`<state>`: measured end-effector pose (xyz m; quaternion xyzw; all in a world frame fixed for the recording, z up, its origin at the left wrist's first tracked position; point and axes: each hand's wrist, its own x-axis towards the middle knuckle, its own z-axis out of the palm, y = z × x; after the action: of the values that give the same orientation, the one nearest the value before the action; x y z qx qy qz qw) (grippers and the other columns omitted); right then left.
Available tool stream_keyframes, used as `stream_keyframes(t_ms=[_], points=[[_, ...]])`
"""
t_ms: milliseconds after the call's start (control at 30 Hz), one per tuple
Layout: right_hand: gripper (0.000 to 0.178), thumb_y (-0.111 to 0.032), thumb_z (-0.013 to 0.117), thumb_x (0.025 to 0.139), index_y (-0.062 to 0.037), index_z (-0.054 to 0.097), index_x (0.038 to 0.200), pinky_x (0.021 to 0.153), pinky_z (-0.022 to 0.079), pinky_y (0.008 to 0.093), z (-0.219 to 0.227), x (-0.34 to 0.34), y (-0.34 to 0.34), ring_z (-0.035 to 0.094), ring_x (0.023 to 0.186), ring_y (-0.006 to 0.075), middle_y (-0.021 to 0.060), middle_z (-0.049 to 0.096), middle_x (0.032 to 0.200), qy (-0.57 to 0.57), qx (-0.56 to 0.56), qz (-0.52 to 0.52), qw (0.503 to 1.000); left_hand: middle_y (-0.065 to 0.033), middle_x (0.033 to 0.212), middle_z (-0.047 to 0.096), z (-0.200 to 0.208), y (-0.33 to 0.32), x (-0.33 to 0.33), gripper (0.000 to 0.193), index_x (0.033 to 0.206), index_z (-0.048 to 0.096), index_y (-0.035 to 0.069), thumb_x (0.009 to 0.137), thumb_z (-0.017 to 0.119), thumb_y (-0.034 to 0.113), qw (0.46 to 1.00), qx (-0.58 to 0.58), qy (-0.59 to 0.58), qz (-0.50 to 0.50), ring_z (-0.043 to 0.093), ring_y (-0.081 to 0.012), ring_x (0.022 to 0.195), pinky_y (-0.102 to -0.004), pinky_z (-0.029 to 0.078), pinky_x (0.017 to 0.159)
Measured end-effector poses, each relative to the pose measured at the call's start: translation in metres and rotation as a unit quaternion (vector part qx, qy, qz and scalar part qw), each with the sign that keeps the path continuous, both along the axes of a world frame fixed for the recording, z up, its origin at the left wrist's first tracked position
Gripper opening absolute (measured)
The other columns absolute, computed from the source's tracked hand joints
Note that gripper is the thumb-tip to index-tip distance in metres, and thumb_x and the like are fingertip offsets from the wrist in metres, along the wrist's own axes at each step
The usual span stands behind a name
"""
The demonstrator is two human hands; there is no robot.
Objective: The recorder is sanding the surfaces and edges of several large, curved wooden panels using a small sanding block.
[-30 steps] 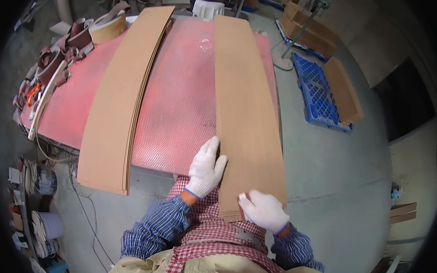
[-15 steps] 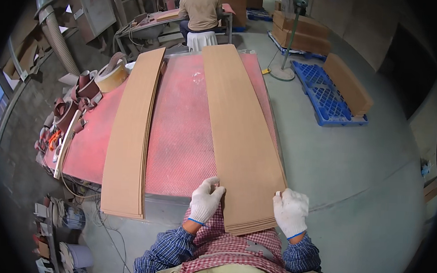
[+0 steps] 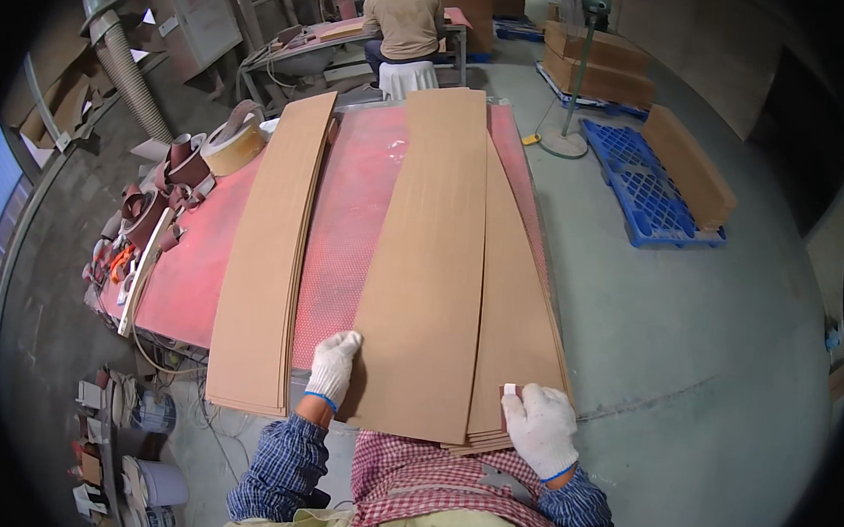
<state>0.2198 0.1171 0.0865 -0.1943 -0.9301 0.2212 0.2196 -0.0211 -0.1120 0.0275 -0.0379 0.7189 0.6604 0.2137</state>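
Note:
A long tan board (image 3: 427,264) lies askew over the right-hand stack of similar boards (image 3: 516,326), whose right part shows from under it. My left hand (image 3: 333,366), in a white knit glove, is closed on the board's left edge near its front end. My right hand (image 3: 544,427), gloved alike, is closed over the stack's front right corner. In its fingers is a small reddish-brown piece of sandpaper (image 3: 504,416) with a white end, partly hidden by the glove. Another stack of tan boards (image 3: 261,274) lies to the left.
Both stacks rest on a pink-topped table (image 3: 344,202). Sanding belts (image 3: 184,160) and a tape-like roll (image 3: 233,147) crowd its left edge. Blue pallets (image 3: 627,169) stand on the floor at right, near a stand fan (image 3: 581,91). A person (image 3: 403,19) sits at a far bench.
My left hand has moved left, pulling the top board's near end leftward off the stack's line. My right hand has left the right edge and come inward, showing the sandpaper.

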Motion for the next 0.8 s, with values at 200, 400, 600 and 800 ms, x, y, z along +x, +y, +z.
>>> stream_keyframes(t_ms=[200,400,600,800], points=[[0.026,-0.023,0.067,0.085,-0.0032,0.057,0.071,0.068,0.047,0.0504,0.001,0.003,-0.004,0.06,0.071,0.0388,0.017,0.061,0.068,-0.02,-0.017,-0.024,0.999,0.0003,0.081,0.066,0.015,-0.043,-0.014,0.029,0.098,0.07,-0.005,0.098,0.061,0.023,0.976,-0.058,0.185,0.103,0.056,-0.0091,0.074,-0.027,0.046,0.069],[0.028,-0.024,0.067,0.085,-0.0025,0.056,0.071,0.069,0.046,0.0504,-0.005,0.004,-0.003,0.06,0.073,0.038,0.0177,0.06,0.069,-0.045,-0.027,-0.054,0.997,-0.0017,0.079,0.067,0.028,-0.104,-0.028,0.031,0.095,0.07,-0.007,0.097,0.061,0.022,0.937,-0.132,0.264,0.184,0.055,-0.009,0.073,-0.027,0.047,0.067],[0.03,-0.026,0.067,0.085,-0.0029,0.054,0.071,0.069,0.046,0.0507,-0.006,0.003,-0.004,0.059,0.073,0.0381,0.0172,0.059,0.068,-0.059,-0.025,-0.064,0.996,-0.0031,0.077,0.068,-0.008,-0.193,-0.077,0.031,0.094,0.07,-0.007,0.098,0.059,0.022,0.906,-0.143,0.315,0.244,0.055,-0.0097,0.071,-0.0299,0.047,0.068],[0.03,-0.025,0.069,0.084,-0.0031,0.054,0.07,0.068,0.046,0.0508,-0.006,0.002,-0.006,0.059,0.072,0.0384,0.0171,0.059,0.068,-0.053,-0.013,-0.06,0.997,-0.0123,0.064,0.06,-0.018,-0.248,-0.128,0.039,0.081,0.065,-0.007,0.099,0.055,0.027,0.883,-0.301,0.29,0.211,0.048,-0.0141,0.061,-0.0343,0.043,0.062]])
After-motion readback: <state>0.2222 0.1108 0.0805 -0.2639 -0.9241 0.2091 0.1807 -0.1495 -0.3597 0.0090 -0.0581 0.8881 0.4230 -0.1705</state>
